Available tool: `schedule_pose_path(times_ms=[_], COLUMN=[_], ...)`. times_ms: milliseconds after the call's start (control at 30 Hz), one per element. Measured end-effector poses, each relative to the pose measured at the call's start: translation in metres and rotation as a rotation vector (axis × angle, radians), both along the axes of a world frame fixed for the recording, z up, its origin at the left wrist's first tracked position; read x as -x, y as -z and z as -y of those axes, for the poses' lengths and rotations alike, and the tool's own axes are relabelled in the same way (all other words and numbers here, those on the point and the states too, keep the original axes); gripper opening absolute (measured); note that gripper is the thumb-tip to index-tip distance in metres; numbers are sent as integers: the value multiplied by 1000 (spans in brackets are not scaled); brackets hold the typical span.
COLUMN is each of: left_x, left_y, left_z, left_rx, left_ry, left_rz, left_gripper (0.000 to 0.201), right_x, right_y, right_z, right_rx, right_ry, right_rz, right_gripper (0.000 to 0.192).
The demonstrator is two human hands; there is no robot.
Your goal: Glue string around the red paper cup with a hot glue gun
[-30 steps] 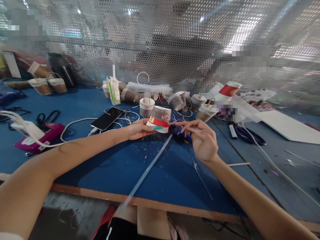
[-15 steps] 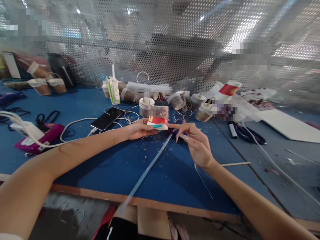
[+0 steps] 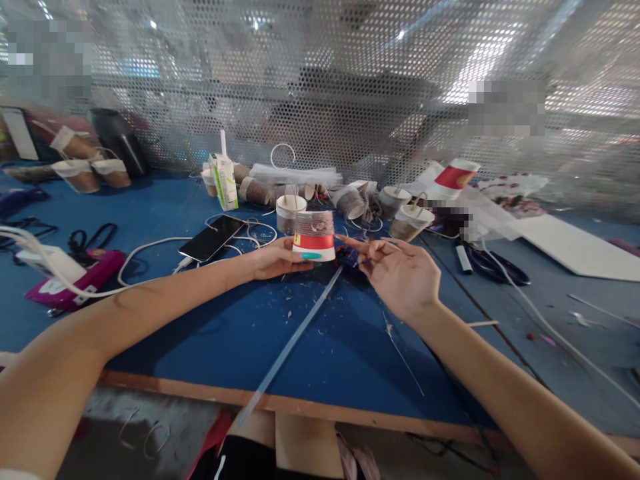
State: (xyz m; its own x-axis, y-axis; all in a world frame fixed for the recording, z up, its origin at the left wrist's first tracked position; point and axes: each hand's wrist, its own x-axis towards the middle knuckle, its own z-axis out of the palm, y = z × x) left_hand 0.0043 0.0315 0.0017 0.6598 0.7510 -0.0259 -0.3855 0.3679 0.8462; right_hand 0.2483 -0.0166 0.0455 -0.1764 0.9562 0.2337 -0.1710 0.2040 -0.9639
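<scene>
My left hand [image 3: 280,259] is closed around the lower part of an upturned paper cup [image 3: 314,247], red and white, with brown cord wound round its upper part. A turquoise nail shows on the cup's side. My right hand [image 3: 403,273] is palm up beside it, the index finger stretched toward the cup's right side and the other fingers loosely bent. I see nothing clearly held in it. Just below those fingertips lies a dark blue tool that looks like a glue gun [image 3: 349,257]. From it a long translucent glue stick [image 3: 295,340] runs toward the table's front edge.
Several cord-wrapped cups [image 3: 291,210] stand and lie at the back. A phone [image 3: 213,238] with white cables lies left, near a magenta power block [image 3: 80,283]. A drink carton [image 3: 224,181], a red cup [image 3: 456,179] and a white board [image 3: 580,247] stand or lie farther off.
My right hand has turned its palm up more and shifted slightly right. The cup in my left hand stays nearly in place.
</scene>
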Motion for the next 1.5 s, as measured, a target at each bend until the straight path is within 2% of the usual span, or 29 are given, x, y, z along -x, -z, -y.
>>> schedule_pose_path(times_ms=[133,233,400,700,800,900,967,1100,1167,1333,1500], left_x=[0,0,-1,-1,-1,0,0,-3,-7,-19,-24], left_y=[1,-1,-2,-2,-3,-3,-5,-6,-5,-1,-1], left_z=[-1,1,3,2,3,3,4,7,10,20,28], left_rx=[9,0,-14,-6,-2,4,8,19,-15,-247,-402], left_ry=[-6,-5,7,21,-1,2,5,-54,-118,-259,-274], left_rz=[2,-9,-8,9,-1,-6,-6,-25,-51,-197,-380], left_gripper=[53,54,55,53,53,55,57,58,57,60,60], right_x=[-1,9,19,-1,6,14,16,10,6,7,14], right_y=[0,-5,-8,2,-2,-7,-6,3,6,6,6], right_z=[1,10,17,-3,5,13,13,7,6,12,10], right_rx=[-60,-121,-110,-59,-117,-98,-85,-248,-362,-759,-928], right_ry=[93,6,-110,30,-47,-144,-116,215,342,394,445], right_rz=[-38,7,75,-10,22,56,55,95,199,811,1002], right_gripper=[22,26,25,22,27,29,27,25,26,25,31])
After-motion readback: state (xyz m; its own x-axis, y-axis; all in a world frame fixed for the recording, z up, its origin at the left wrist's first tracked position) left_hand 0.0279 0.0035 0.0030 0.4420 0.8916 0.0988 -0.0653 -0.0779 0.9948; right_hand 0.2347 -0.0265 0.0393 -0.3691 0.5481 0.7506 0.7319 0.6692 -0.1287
